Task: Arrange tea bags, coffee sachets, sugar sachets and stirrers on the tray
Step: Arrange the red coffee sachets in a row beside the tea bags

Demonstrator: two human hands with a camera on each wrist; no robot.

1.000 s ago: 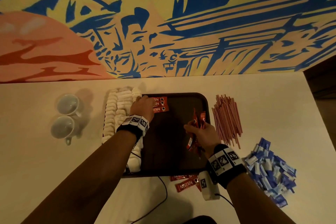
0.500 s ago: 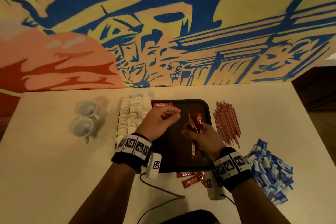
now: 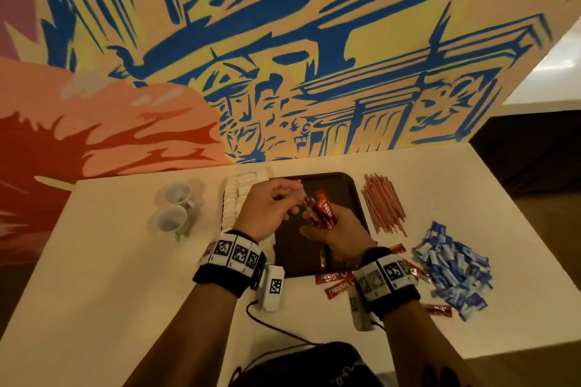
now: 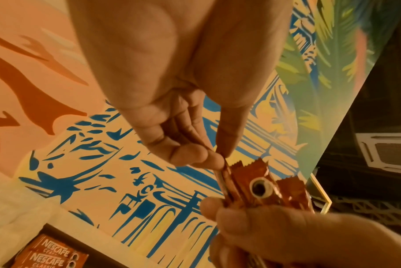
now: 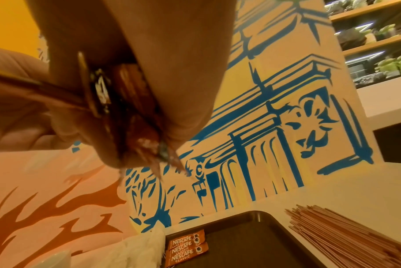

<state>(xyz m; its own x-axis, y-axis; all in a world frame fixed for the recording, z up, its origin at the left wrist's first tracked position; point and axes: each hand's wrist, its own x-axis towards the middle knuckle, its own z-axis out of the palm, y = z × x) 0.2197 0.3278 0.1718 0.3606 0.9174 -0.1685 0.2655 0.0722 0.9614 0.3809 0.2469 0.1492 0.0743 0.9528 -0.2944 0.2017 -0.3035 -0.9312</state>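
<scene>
While both hands meet above the dark rectangular tray point(image 3: 352, 195), the head view gives layout only: right hand point(image 3: 338, 231) wrapped round a bundle of red Nescafé coffee sachets point(image 3: 323, 210), left hand point(image 3: 267, 214) reaching into the bundle's top. Tray sits on the pale bench point(image 3: 110, 276), against the painted blue-and-orange mural wall point(image 3: 283, 56).

Left wrist view adds the grip detail: left thumb and forefinger pinch the crimped top edge of one sachet point(image 4: 224, 174), other fingers curled; the right hand's fingers point(image 4: 263, 226) clamp the lower part of the bundle, sachets fanned upright. Right wrist view is close and blurred; sachet ends poke out past the curled fingers point(image 5: 171, 99), nothing finer readable.

Both wrist views show what the left hand hides from the head camera: flat Nescafé sachets laid in an overlapping row point(image 5: 188, 248) at the tray's far left corner.

Head view alone shows the rest:
- white tea bags in a stacked row point(image 3: 234, 198), along the tray's left edge
- reddish-brown stirrers in a loose sheaf point(image 3: 383, 204), on the bench just right of the tray
- blue-and-white sugar sachets in a heap point(image 3: 452, 270), further right and nearer
- loose red sachets point(image 3: 338, 286) on the bench at the tray's near edge
- two small white cups point(image 3: 174, 207), left of the tea bags
</scene>
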